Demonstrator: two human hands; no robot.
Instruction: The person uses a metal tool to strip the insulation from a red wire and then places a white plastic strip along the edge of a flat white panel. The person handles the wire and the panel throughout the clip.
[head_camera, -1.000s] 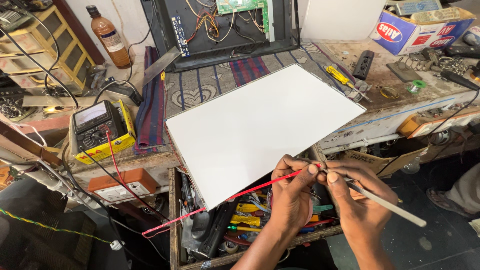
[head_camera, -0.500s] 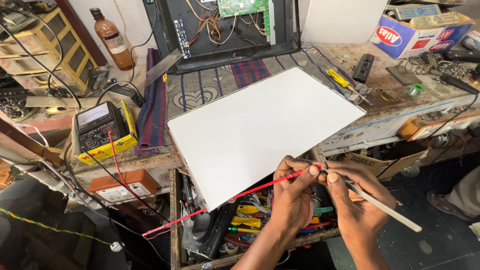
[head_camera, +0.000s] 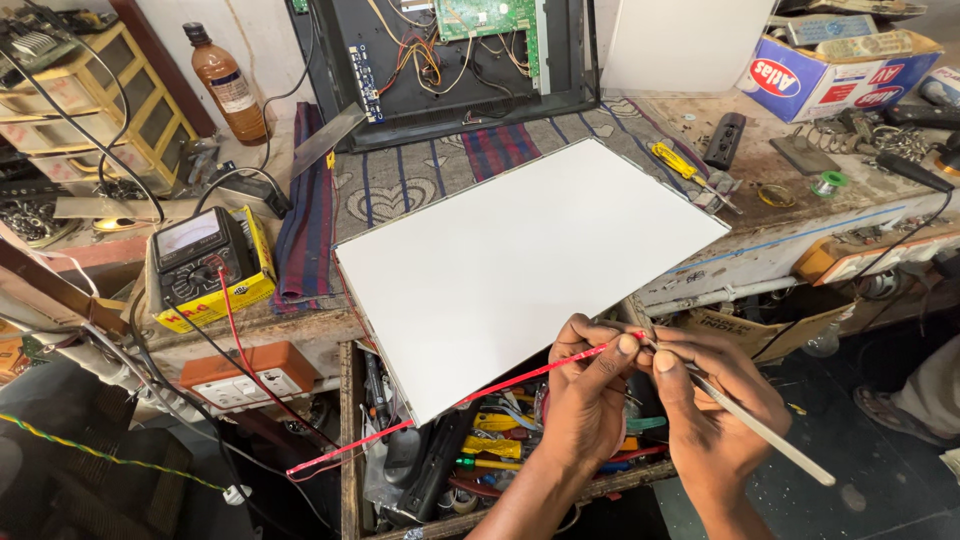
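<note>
The left hand (head_camera: 585, 400) was seen low in the frame, its fingers curled, with thumb and forefinger pinched on the upper end of a thin red probe (head_camera: 470, 398). That red probe was stretched out on a slant, running down and to the left from the fingertips, across the near corner of the white panel (head_camera: 520, 270) and over the open drawer of tools (head_camera: 480, 450), its far tip ending out past the drawer's left side. The right hand (head_camera: 715, 410) was held just beside the left, the fingertips of the two hands touching or all but touching, and its fingers were closed around a pale slender rod (head_camera: 770, 440), which was angled down and to the right past the palm. Both grips were firm, nothing slack or released. The white panel was laid flat and slightly askew on the cluttered bench (head_camera: 780, 240), its near corner jutting over the drawer. To the left, a yellow-cased multimeter (head_camera: 205, 265) was parked on the bench edge, and a red lead (head_camera: 245, 350) was trailed down from it. At the back, an opened television chassis (head_camera: 450, 50) with a green circuit board was propped up, and a brown bottle (head_camera: 228, 85) was stood beside it.
</note>
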